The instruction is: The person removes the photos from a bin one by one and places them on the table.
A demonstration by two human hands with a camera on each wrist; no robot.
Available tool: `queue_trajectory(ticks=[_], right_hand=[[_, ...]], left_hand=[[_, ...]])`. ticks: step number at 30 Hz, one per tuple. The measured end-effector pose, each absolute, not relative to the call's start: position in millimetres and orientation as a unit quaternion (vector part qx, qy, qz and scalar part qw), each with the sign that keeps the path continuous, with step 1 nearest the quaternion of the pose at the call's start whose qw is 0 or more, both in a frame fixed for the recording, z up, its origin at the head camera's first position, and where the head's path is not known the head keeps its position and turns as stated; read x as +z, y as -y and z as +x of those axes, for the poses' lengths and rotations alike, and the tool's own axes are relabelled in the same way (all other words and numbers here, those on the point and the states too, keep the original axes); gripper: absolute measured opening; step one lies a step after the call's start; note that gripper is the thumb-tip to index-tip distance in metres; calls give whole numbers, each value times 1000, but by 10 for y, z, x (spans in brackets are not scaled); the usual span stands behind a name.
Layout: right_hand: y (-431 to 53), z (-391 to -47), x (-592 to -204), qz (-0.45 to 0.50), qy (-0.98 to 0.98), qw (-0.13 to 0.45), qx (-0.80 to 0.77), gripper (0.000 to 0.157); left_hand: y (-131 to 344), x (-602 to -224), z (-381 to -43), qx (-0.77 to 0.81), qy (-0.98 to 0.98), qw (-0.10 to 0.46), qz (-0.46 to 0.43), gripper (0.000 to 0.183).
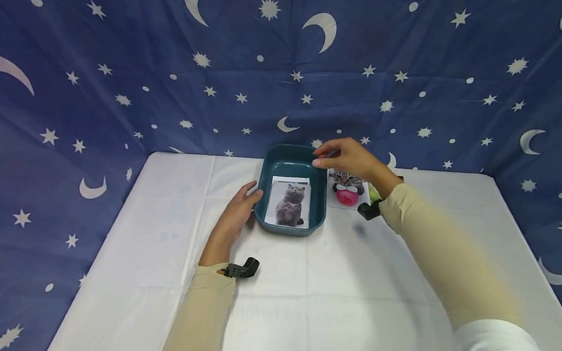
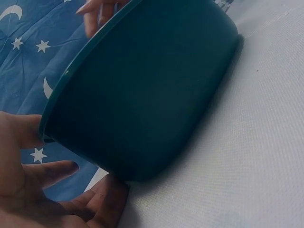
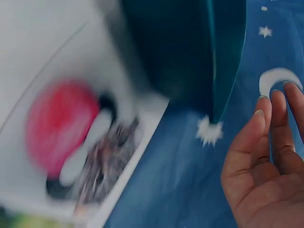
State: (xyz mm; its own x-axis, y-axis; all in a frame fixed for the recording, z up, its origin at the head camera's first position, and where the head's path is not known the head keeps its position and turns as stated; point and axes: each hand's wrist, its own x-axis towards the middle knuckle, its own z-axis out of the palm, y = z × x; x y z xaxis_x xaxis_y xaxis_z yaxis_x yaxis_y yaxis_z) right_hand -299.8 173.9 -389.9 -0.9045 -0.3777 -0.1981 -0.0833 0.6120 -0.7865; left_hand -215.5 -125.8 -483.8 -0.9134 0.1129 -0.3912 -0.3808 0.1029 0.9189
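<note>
The basin (image 2: 142, 95) is teal, the tablecloth (image 1: 331, 289) white, the backdrop (image 1: 281, 49) blue (with white moons and stars)

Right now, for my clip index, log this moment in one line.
left hand: touching left side of teal bin; right hand: empty, near bin's far right corner; gray cat photo: inside bin
</note>
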Motion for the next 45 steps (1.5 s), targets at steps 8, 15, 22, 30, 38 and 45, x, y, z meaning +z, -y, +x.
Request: queue_trajectory(ticks=[8,15,22,30,38,45], right_hand=[[-1233,-3033,-4051,-134,-858,215,-446,48],[-985,-3075,-4156,-150,-855,242,-433,43],[-892,-3157,-4322,-139,-883,276,-354,42],[-805,-3149,-4417,-164,-909,284,-256,42],[-741,-3188,-4483,-156,-918,264,-251,43],[-751,-3192,-4501,-141,-911,259,-287,33]], left_hand=[[1260,-4870,-2148,675,-707,188,-94,60],[1244,-4876,-2139,681,-703,187,-87,59],[1246,-4883,-2133,672,-713,184,-84,59],[1245,-4878,-2145,672,-712,185,-85,60],[1260,-4855,-2157,668,-716,181,-88,60],[1264,-4814,-2162,666,-719,180,-89,60]])
